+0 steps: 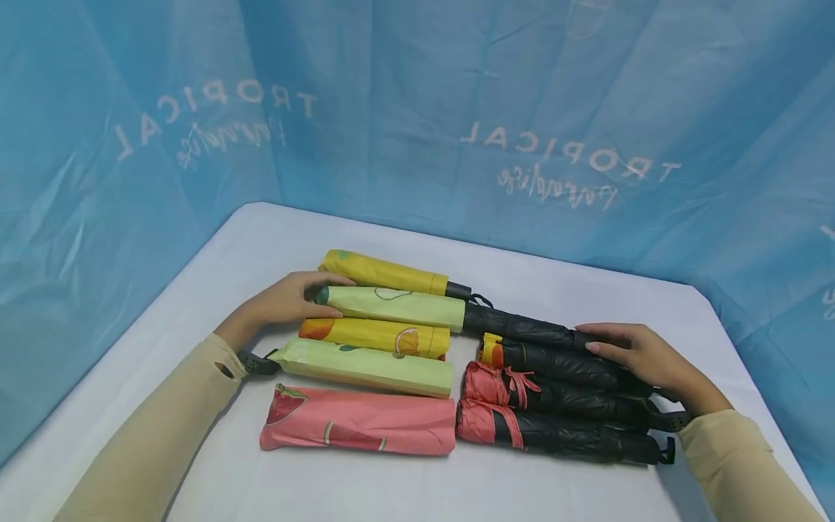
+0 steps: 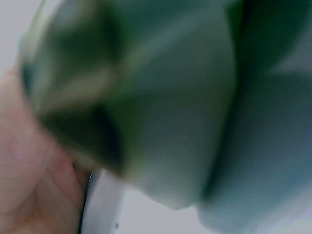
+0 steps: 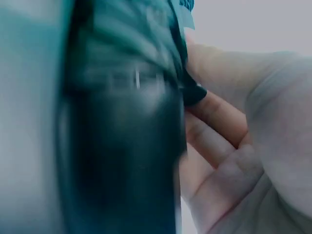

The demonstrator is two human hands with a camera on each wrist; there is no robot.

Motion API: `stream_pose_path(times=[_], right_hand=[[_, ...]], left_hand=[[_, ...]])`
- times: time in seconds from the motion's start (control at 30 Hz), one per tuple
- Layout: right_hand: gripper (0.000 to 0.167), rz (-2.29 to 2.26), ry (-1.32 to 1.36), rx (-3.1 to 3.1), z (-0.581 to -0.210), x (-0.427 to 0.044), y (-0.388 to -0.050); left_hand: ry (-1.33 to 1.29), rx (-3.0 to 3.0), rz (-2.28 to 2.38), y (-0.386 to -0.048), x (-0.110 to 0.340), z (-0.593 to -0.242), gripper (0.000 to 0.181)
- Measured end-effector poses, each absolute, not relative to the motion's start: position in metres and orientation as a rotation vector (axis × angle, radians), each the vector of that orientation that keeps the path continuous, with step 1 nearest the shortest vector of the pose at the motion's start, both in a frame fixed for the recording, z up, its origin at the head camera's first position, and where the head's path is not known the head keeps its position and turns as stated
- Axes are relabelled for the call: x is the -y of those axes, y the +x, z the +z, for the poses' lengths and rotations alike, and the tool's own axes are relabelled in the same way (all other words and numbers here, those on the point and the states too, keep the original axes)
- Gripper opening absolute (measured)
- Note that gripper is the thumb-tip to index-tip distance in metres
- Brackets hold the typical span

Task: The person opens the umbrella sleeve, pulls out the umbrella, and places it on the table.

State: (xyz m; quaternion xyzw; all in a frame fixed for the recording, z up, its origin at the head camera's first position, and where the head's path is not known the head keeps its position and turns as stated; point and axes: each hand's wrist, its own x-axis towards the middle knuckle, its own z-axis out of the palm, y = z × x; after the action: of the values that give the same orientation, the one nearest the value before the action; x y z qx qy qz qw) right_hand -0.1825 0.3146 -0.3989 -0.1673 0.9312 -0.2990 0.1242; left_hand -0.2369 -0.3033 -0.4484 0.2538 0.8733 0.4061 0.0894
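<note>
In the head view, a black folded umbrella [image 1: 528, 328] lies in line with a pale green avocado-print umbrella sleeve [image 1: 417, 308], its left part hidden inside. My left hand [image 1: 280, 301] holds the sleeve's closed left end between thumb and fingers. My right hand [image 1: 642, 355] grips the umbrella's right end, thumb on the near side. The left wrist view shows blurred green fabric [image 2: 170, 107] beside the palm. In the right wrist view, a dark umbrella handle [image 3: 122, 156] stands close to the lens, with curled fingers beyond it.
Behind lies a yellow sleeve [image 1: 385, 273] with a black handle [image 1: 458, 291] protruding. Nearer are an orange-print sleeve [image 1: 372, 336], another green sleeve [image 1: 372, 368] and a pink watermelon sleeve [image 1: 365, 420]. Several black folded umbrellas [image 1: 574, 438] lie right. A blue curtain [image 1: 404, 109] surrounds the white table [image 1: 326, 486].
</note>
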Motion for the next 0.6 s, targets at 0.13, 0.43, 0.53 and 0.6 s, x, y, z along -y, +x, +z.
stream_pose_path(times=[0.13,0.43,0.53,0.6], right_hand=[[0.047,-0.814,-0.471,-2.739,-0.399,-0.329,-0.179],[0.046,-0.839,-0.445,-2.718,-0.400,-0.354,-0.172],[0.046,-0.838,-0.460,-2.714,-0.400,-0.358,-0.170],[0.047,-0.840,-0.446,-2.707,-0.399,-0.360,-0.168]], left_hand=[[0.749,-2.591,1.215,-0.237,0.304,-0.449,0.060],[0.745,-2.580,1.212,-0.237,0.303,-0.446,0.061],[0.732,-2.573,1.213,-0.237,0.303,-0.447,0.061],[0.725,-2.574,1.212,-0.238,0.302,-0.448,0.061]])
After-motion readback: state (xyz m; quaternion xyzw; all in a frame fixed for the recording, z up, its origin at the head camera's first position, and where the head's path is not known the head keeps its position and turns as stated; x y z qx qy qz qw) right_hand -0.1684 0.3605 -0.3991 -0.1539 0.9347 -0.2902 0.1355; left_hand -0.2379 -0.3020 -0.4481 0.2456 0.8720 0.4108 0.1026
